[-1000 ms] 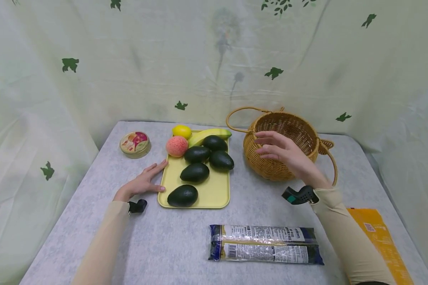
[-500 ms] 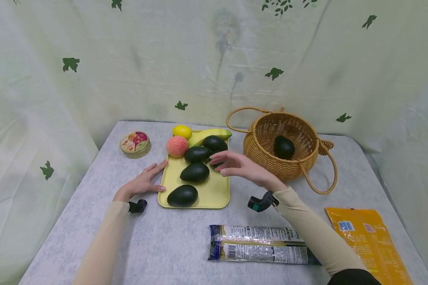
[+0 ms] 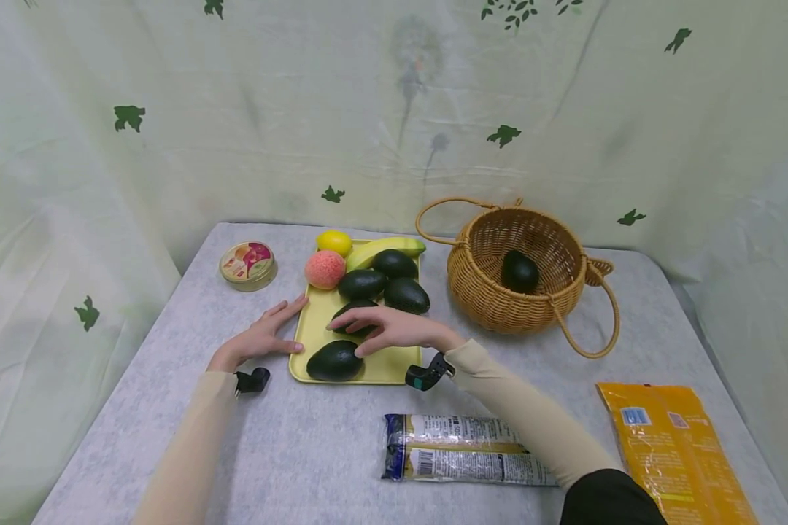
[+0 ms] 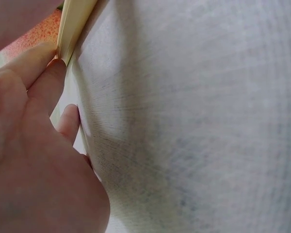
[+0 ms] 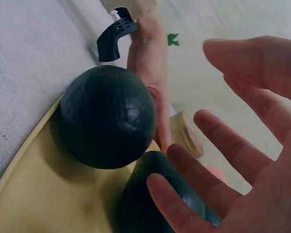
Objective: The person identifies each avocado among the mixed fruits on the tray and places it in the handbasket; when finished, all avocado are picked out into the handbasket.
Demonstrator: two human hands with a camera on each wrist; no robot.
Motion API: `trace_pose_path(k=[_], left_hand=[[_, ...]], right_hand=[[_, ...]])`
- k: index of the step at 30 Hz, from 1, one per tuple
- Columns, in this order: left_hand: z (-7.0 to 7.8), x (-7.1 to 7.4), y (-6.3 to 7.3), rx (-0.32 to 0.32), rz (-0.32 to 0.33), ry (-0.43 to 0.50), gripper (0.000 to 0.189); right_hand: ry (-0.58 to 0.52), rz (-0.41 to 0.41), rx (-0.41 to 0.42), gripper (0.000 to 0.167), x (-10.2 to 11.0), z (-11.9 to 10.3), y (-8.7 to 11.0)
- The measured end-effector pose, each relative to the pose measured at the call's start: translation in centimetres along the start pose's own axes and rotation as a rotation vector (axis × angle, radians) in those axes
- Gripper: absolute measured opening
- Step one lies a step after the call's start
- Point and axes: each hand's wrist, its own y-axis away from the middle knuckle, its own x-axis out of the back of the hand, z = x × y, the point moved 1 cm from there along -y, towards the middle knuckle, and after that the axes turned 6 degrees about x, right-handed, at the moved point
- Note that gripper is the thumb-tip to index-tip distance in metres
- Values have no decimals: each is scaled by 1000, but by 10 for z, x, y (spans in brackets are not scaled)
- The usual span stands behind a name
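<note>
In the head view my left hand rests at the left edge of the yellow tray, its straight fingertips touching the rim; the left wrist view shows those fingers against it. My right hand is over the tray with fingers spread and nothing in them. It partly covers one avocado, and its thumb overlaps the front avocado. In the right wrist view that dark green avocado stands apart from the fingers. Several more avocados lie farther back on the tray.
A banana, a lemon and a peach are at the tray's back. One avocado lies inside the wicker basket. A round tin, a blue plastic-wrapped pack and an orange packet surround the tray.
My right hand has moved from over the basket leftward to the front of the tray. An avocado now shows inside the basket. My left hand has stayed put.
</note>
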Motion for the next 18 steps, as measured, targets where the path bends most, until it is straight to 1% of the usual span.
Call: trace_pose_path(k=[3, 5, 10, 13, 15, 18], left_hand=[[-2, 0, -1, 16, -3, 6, 97], [-2, 0, -1, 8, -5, 10, 98], [0, 0, 3, -12, 0, 7, 98], [-1, 0, 2, -3, 4, 1, 98], [-4, 0, 0, 0, 1, 4, 99], [-9, 0, -3, 3, -1, 9, 101]], right_hand=[[49, -61, -5, 51, -6, 3, -8], [104, -87, -4, 50, -10, 3, -13], [294, -119, -12, 49, -19, 5, -22], [388, -147, -38, 49, -24, 8, -24], [429, -158, -57, 49, -27, 10, -24], [453, -144, -84, 48, -29, 13, -23]])
